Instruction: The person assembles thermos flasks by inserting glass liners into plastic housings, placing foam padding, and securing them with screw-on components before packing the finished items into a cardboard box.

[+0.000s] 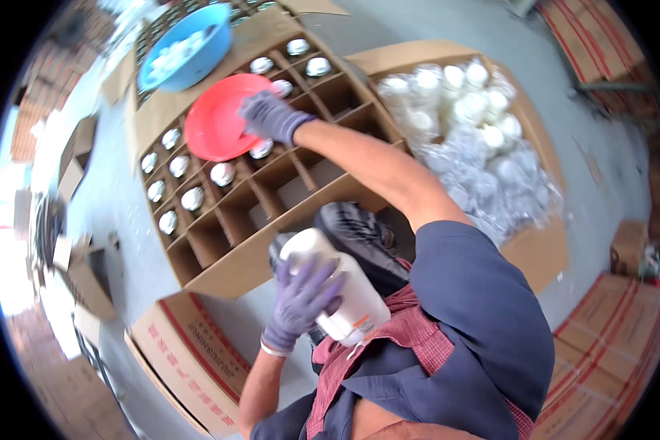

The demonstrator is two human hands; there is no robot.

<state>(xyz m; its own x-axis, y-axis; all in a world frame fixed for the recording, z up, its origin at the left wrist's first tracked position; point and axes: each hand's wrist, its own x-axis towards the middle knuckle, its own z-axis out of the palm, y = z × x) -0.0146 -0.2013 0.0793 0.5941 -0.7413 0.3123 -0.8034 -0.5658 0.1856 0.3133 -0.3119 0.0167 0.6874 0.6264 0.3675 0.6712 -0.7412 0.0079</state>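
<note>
My left hand (301,302), in a grey-purple knit glove, is wrapped round a white plastic bottle (359,301) held tilted against my lap. The bottle has a small orange mark low on its side, and its upper end is blurred. My right arm reaches out over a divided carton (227,275). In a matching glove, my right hand (271,119) is at the right side of a shallow red basin (213,121), its fingers curled down inside. Whatever those fingertips hold, if anything, is hidden. The basin rests on the carton's dividers among silver-capped bottles (192,198).
A blue basin (187,51) of small white pieces stands beyond the red one. To the right, an open carton (543,264) holds white bottles (473,106) in clear plastic wrap. A closed carton (191,359) is at lower left; stacked cartons (616,352) line the right.
</note>
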